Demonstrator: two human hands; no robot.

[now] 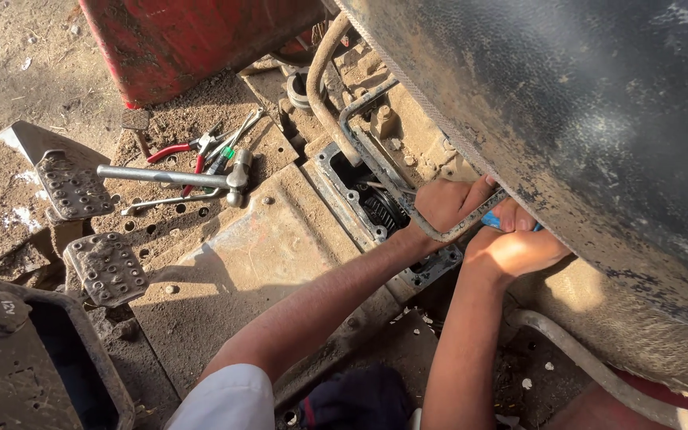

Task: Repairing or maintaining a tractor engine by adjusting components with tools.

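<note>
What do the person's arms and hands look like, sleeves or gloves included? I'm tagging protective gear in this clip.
No gloves: the left hand and right hand are bare. Both forearms are uncovered too. A short white sleeve covers the left upper arm. No watch, rings or wristbands are visible.

Two bare forearms, slender, no watch, rings or gloves. Left hand (pixel 445 205) and right hand (pixel 515 251) bare. Short white sleeve (pixel 224 402) on left upper arm, well behind the grip; dark garment beside it.
</note>
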